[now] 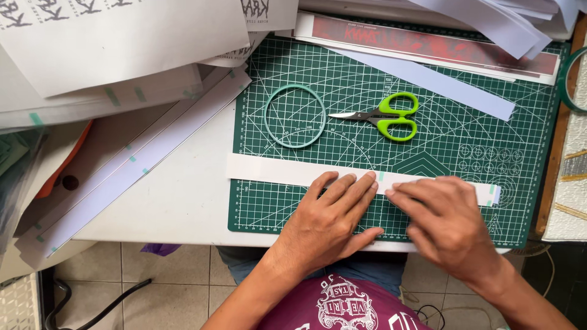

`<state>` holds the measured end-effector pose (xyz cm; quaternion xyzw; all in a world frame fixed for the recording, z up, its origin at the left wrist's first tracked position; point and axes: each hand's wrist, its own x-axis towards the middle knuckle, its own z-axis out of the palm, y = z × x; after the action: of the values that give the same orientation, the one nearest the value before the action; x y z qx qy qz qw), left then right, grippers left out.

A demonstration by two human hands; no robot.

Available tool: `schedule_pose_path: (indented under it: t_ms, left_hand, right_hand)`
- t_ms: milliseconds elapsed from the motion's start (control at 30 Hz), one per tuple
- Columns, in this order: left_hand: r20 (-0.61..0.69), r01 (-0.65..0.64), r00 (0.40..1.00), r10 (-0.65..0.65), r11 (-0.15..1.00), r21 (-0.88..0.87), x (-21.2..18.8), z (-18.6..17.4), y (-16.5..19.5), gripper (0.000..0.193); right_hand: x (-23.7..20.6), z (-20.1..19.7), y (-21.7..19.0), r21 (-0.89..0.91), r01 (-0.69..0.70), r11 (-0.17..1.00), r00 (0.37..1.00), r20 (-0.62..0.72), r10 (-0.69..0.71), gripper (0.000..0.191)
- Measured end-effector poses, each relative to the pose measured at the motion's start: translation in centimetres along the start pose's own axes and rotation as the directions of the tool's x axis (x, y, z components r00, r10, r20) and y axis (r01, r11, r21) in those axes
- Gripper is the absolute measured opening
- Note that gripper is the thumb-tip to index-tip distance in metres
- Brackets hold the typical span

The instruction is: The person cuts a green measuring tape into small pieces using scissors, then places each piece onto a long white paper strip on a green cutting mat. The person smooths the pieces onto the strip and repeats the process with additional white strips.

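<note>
Hands pressed flat on a long white paper strip (287, 172) that lies left to right across a green gridded cutting mat (428, 153). The left hand (327, 223) rests palm down, fingers spread and extended onto the near edge of the strip; its grip is open and holds nothing. The right hand (443, 223) lies just beside it to the right, fingers flat on the strip and pointing left, likewise open, slightly blurred. Small pale green tape tabs show on the strip between the hands and at its right end. Farther on the mat lie green-handled scissors (385, 116), blades closed and pointing left, and, to their left, a thin pale green ring of tape (269, 125). A second white strip (440, 85) lies diagonally at the far right of the mat. The mat sits on a white tabletop (183, 201); stacked white paper sheets (110, 55) cover its far left.
</note>
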<state>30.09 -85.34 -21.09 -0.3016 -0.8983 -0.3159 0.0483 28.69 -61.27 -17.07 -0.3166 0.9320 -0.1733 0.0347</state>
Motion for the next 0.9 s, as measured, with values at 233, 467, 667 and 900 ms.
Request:
schedule_pose_path:
  t_ms: [233, 467, 667, 900]
  left_hand:
    - [-0.017, 0.003, 1.0, -0.004, 0.997, -0.082, 0.1, -0.5, -0.3, 0.061]
    - [-0.022, 0.032, 0.999, -0.036, 0.988, -0.152, 0.2, -0.4, -0.7, 0.05]
    - [-0.032, 0.032, 0.999, -0.037, 0.989, -0.147, 0.1, -0.5, -1.3, 0.049]
    - [-0.034, 0.022, 0.999, -0.027, 0.99, -0.14, 0.2, -0.6, -1.6, 0.05]
  right_hand:
    - [0.0, 0.9, -0.9, -0.077, 0.025, 0.997, 0.999, 0.035, -0.022, 0.053]
    - [1.7, 0.7, -0.8, 0.04, -0.101, 0.994, 0.995, 0.013, 0.101, 0.032]
    - [3.2, 1.2, -1.1, 0.065, -0.168, 0.984, 0.986, -0.007, 0.169, 0.021]
    - [3.6, 1.2, -0.9, 0.063, -0.165, 0.984, 0.986, -0.012, 0.166, 0.016]
